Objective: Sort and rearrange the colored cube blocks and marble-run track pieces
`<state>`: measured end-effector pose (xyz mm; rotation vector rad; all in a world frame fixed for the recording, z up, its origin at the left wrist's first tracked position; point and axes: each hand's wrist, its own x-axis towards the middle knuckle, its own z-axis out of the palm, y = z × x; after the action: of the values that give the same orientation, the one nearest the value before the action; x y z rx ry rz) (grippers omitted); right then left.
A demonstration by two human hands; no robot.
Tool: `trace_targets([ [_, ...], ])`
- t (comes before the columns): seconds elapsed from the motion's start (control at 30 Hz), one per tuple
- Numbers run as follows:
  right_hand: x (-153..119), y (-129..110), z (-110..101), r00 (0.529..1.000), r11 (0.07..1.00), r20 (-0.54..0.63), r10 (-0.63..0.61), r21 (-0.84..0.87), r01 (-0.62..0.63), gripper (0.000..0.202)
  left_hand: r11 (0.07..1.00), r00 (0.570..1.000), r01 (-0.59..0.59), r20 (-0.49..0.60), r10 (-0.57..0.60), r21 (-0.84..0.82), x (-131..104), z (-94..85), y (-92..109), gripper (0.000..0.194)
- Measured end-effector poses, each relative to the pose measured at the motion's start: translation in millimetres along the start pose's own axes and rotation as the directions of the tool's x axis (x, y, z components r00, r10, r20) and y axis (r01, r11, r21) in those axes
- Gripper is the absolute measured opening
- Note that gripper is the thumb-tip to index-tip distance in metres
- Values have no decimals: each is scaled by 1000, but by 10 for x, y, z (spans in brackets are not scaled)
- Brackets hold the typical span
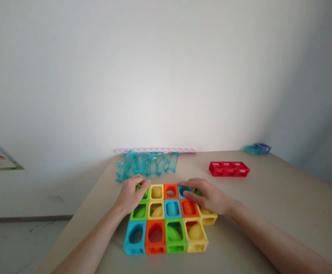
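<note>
A flat block of joined coloured cubes [172,209], in green, yellow, orange and blue with round or square openings, lies on the table in front of me. My left hand [133,193] grips its far left corner, fingers bent over a green cube and thumb along the top. On the far right side, my right hand [205,193] rests with its fingers over a blue cube and a green one, the thumb and forefinger apart. That hand partly hides the cubes beneath it. A yellow cube [209,219] sticks out on the right, below the right hand.
Clear teal pieces [145,164] lie in a pile behind the block, before a pink patterned strip [157,150] along the wall. A row of red cubes [229,169] sits back right. A blue cube [262,148] and teal pieces [251,150] are in the far right corner.
</note>
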<state>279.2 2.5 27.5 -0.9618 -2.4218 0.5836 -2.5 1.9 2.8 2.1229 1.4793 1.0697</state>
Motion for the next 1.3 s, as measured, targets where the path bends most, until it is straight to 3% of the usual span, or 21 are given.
trace_targets([
  [0.13,-3,2,-3,1000,1000,0,8,-6,-8,38,994,993,104,60,-106,34,10,21,-17,43],
  [0.37,1,12,-7,1000,1000,12,15,-8,-15,39,997,1000,13,3,-13,80,-2,13,-4,41],
  [0.57,-25,-6,-24,999,998,9,43,-56,-42,35,993,991,106,77,-109,50,5,24,13,41],
  [0.77,-22,-39,-44,995,991,26,99,-91,-96,25,997,988,78,133,-75,-11,-4,-2,72,37],
  [1.17,-19,-43,-37,995,995,9,96,-30,-96,16,995,987,86,139,-80,-41,13,11,26,29],
  [1.3,-20,-32,-37,996,996,6,84,-37,-84,16,988,989,11,145,12,-156,9,-17,93,20],
])
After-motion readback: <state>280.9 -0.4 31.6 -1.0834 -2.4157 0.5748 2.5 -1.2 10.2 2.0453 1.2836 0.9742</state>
